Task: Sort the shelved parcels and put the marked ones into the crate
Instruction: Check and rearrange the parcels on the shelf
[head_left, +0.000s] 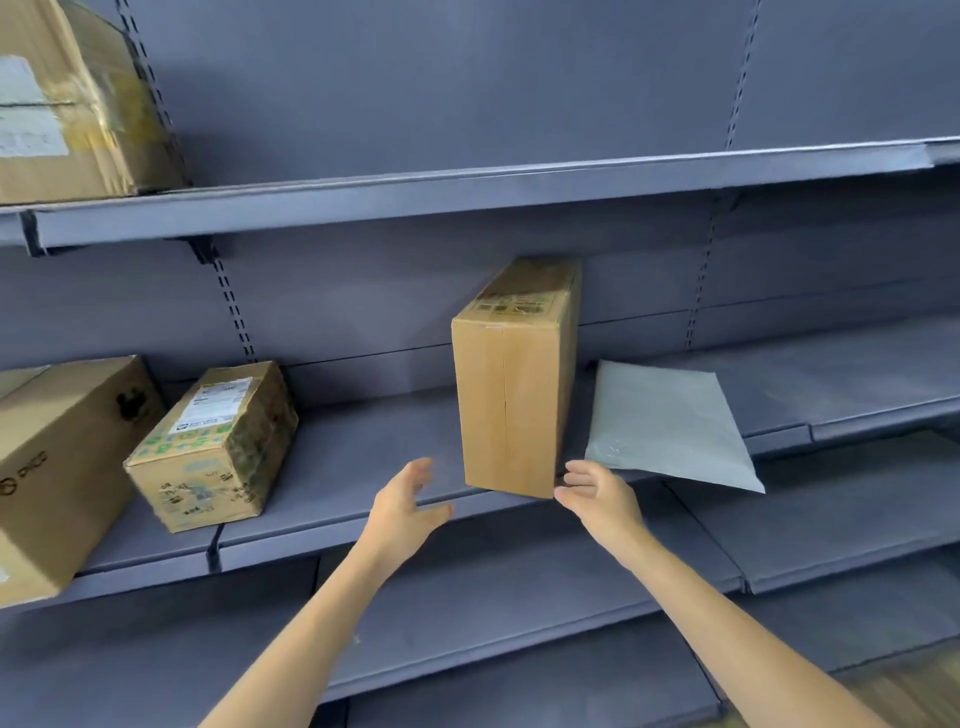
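The picture's left edge cut off the big box (57, 467) and the upper box (67, 104), whose label was blurred; the tall box (511, 395) hid the envelope's (670, 426) left corner.

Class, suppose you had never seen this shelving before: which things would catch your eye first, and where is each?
First the tall cardboard box standing upright mid-shelf, with the left hand and right hand open on either side of its base. Next the flat grey mailer bag lying just right of it, and the labelled small box sitting askew to its left.

Reaching forward with both bare forearms, left hand (402, 501) spread open, right hand (597, 493) loosely open, fingertips just beside the upright cardboard box (511, 384).
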